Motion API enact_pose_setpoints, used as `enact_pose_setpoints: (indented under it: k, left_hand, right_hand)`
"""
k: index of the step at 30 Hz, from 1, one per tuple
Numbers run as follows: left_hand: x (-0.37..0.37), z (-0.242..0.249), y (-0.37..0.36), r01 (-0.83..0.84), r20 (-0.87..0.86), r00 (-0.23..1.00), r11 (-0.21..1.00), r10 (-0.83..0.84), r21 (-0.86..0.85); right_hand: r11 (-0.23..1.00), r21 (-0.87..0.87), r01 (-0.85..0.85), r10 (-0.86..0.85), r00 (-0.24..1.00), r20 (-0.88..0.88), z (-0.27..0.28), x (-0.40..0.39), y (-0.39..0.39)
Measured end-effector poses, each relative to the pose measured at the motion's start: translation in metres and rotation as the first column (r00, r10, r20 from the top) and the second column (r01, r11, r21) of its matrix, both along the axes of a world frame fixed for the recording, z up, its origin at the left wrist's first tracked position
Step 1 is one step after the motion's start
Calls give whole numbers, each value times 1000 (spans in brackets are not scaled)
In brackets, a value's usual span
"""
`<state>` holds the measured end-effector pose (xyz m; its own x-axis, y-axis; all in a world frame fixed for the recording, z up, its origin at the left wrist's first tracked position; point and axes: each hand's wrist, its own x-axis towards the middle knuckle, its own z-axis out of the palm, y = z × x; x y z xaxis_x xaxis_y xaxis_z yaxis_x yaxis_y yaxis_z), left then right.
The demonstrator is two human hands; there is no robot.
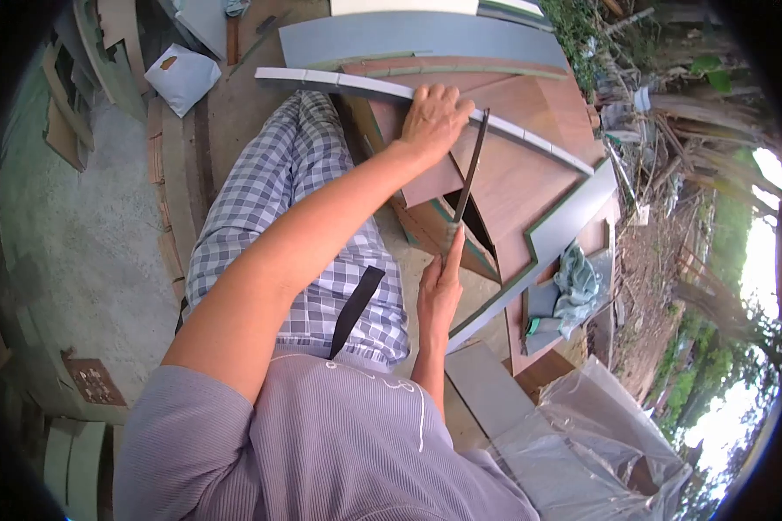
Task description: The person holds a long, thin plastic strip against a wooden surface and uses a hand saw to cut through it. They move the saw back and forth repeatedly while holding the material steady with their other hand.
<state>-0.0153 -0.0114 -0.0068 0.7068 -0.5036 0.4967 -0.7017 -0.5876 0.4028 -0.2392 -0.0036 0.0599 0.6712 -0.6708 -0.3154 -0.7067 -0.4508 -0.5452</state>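
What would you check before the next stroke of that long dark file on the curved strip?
1. Left hand pressing down on the curved grey-white strip: ok, fingers lie over it.
2. Right hand gripping the long dark metal file at its handle end: ok.
3. File tip meeting the strip: ok, it crosses the strip just beside the left fingers.
4. Fingers away from the file: not ok, they sit very close.
5. Strip resting on the reddish-brown wooden panel: ok as far as visible.
6. Far end of the strip fastened: cannot tell.
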Motion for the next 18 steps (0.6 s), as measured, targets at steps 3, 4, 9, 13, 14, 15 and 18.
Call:
enact_pose_setpoints:
  k: [3,4,9,13,14,15,18]
  left_hand:
    - [2,-3,-3,3,-5,1000,999,-3,-42]
    - [2,-2,-3,-4,4,1000,999,4,-44]
    - [2,3,3,-22,27,999,999,23,-27]
    - [-1,0,1,-31,7,999,999,31,-45]
    - [-2,-1,1,-29,-4,1000,999,29,-42]
    - [-3,0,1,-21,-9,1000,999,21,-34]
    - [2,3,4,-1,-16,1000,999,0,-43]
  right_hand:
    - [997,-54,-52,58,990,125,-10,20,-18]
    - [982,-145,-121,155,953,258,-17,35,-28]
    - [916,-326,-236,339,889,309,-16,125,-77]
    - [955,-213,-207,257,935,243,-14,104,-66]
    - [966,-192,-175,227,929,292,-20,84,-54]
    - [971,-189,-147,197,938,284,-29,54,-40]
    - [992,-89,-87,104,974,203,-23,-2,-8]
